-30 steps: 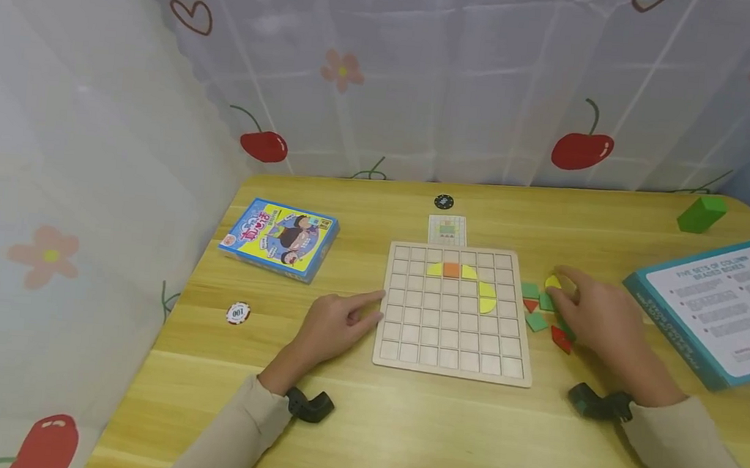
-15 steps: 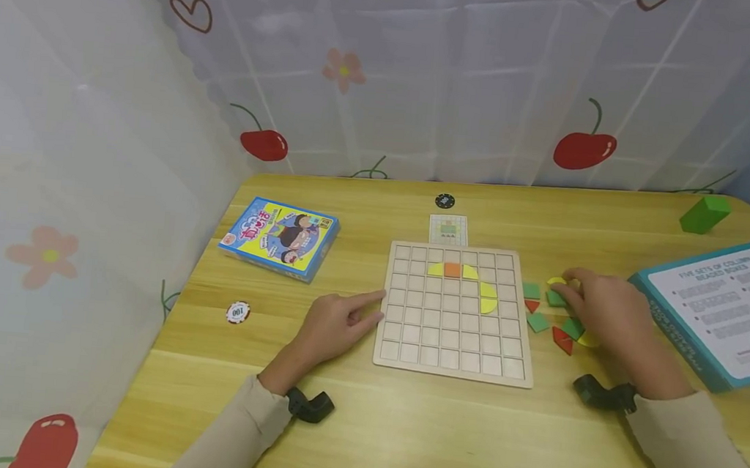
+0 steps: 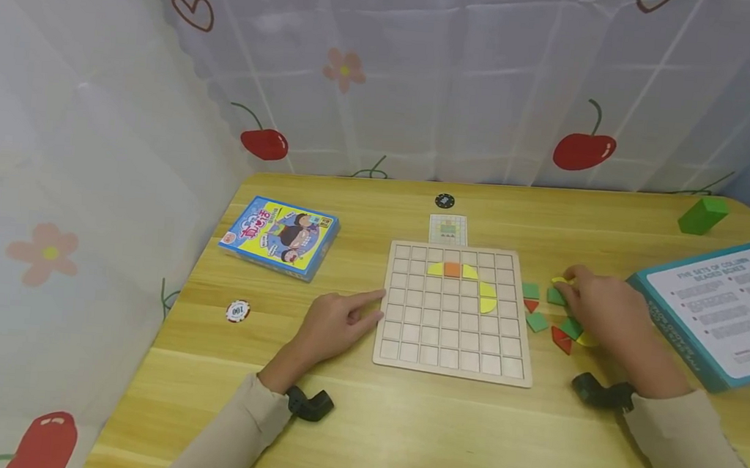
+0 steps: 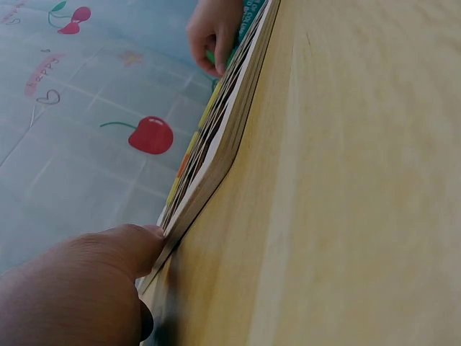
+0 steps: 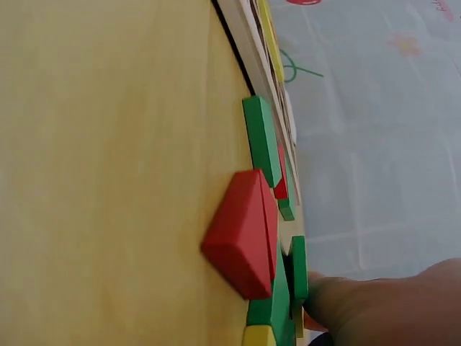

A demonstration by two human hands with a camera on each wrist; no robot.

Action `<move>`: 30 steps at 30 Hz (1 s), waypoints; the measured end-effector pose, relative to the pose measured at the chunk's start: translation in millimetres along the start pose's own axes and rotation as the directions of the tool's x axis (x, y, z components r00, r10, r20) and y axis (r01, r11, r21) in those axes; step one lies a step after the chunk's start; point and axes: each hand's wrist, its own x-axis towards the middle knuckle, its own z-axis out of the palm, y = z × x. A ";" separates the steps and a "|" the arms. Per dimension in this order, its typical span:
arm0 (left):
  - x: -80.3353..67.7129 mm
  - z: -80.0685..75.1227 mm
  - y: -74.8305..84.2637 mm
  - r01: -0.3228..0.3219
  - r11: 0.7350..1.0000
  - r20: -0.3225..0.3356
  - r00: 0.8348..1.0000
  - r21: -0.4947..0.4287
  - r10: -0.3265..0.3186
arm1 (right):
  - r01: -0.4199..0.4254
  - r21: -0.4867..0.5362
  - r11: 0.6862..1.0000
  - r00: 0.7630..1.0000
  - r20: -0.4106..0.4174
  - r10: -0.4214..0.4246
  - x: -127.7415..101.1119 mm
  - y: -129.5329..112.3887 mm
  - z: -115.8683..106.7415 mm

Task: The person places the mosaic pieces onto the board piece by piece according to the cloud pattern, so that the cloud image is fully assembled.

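A wooden grid board [image 3: 398, 355] carries an orange square [image 3: 452, 269] and several yellow quarter-round tiles [image 3: 488, 305]. My left hand [image 3: 333, 331] touches the board's left edge with its extended index finger and thumb; the left wrist view has the thumb [image 4: 130, 249] right at the side. To the right of the board, my right hand [image 3: 609, 315] pinches a yellow rounded tile [image 3: 561, 280], mostly hidden, between thumb and index finger. A green square tile [image 3: 557, 297] sits right at the thumb, also in the right wrist view. Other green tiles [image 3: 537, 322] and red triangles [image 3: 561, 340] lie close by.
A patterned card [image 3: 448, 230] lies behind the board, with a black chip [image 3: 444, 201] beyond. A blue-yellow box [image 3: 280, 238] and a white chip [image 3: 238, 311] lie left. On the right are a teal box [image 3: 726, 313] and a green block [image 3: 703, 216].
My right hand has shifted slightly right with the yellow tile, and the green square at its thumb has moved too. More of the tiles beneath show. My left hand has stayed still.
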 end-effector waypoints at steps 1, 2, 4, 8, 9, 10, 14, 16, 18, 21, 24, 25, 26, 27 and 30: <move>-0.1 -0.2 -0.1 0.002 1.000 0.002 1.000 0.000 -0.002 | -0.007 0.002 1.000 1.000 0.025 0.007 0.8 0.3 -0.8; -0.1 -0.2 -0.2 0.004 1.000 0.005 1.000 0.001 -0.004 | -0.015 0.004 1.000 0.999 0.052 0.015 1.5 0.4 -1.9; -0.3 -0.1 -0.6 0.008 1.000 0.011 1.000 0.002 -0.008 | -0.028 0.004 1.000 0.994 0.107 0.027 2.8 0.1 -4.3; -1.0 0.4 -1.2 0.015 1.000 0.019 1.000 0.006 -0.015 | -0.030 0.004 1.000 0.988 0.151 0.029 2.7 -0.7 -7.0; -1.1 0.5 -1.3 0.015 1.000 0.019 1.000 0.007 -0.016 | -0.023 0.003 1.000 0.989 0.144 0.022 2.3 -0.8 -6.8; -1.1 0.6 -1.3 0.015 1.000 0.018 1.000 0.007 -0.015 | -0.013 0.001 1.000 0.991 0.132 0.013 1.7 -1.0 -6.6; -0.7 1.1 -1.8 0.010 1.000 0.011 1.000 0.010 -0.010 | -0.012 0.020 1.000 0.995 0.102 0.009 -0.1 -3.3 -8.0; -0.4 1.2 -2.3 0.006 1.000 0.008 1.000 0.012 -0.006 | -0.025 0.042 0.999 0.994 0.109 0.020 -0.5 -7.7 -10.9; -0.1 1.1 -2.6 0.002 1.000 0.005 1.000 0.015 -0.002 | -0.021 0.054 0.998 0.994 0.107 0.015 -0.1 -14.4 -14.7; 0.0 0.8 -2.8 0.002 1.000 0.004 1.000 0.019 -0.002 | 0.009 0.054 0.999 0.997 0.082 -0.014 0.6 -28.2 -19.0; -0.2 1.0 -3.0 0.007 1.000 0.006 1.000 0.017 -0.007 | 0.060 0.040 0.997 0.997 0.041 -0.062 2.1 -43.2 -19.0; -0.3 1.2 -3.1 0.009 1.000 0.007 1.000 0.013 -0.009 | 0.072 0.041 0.997 0.997 0.034 -0.074 2.9 -48.5 -18.1; -0.4 1.5 -3.3 0.010 1.000 0.008 1.000 0.012 -0.010 | 0.087 0.045 0.995 0.996 0.028 -0.089 3.7 -54.0 -16.8; -0.5 1.8 -3.3 0.013 1.000 0.009 1.000 0.010 -0.013 | 0.104 0.043 0.994 0.994 0.021 -0.105 4.8 -59.7 -15.7; -0.6 1.9 -3.3 0.013 1.000 0.010 1.000 0.003 -0.013 | 0.150 0.052 0.987 0.988 0.022 -0.151 7.3 -78.2 -12.4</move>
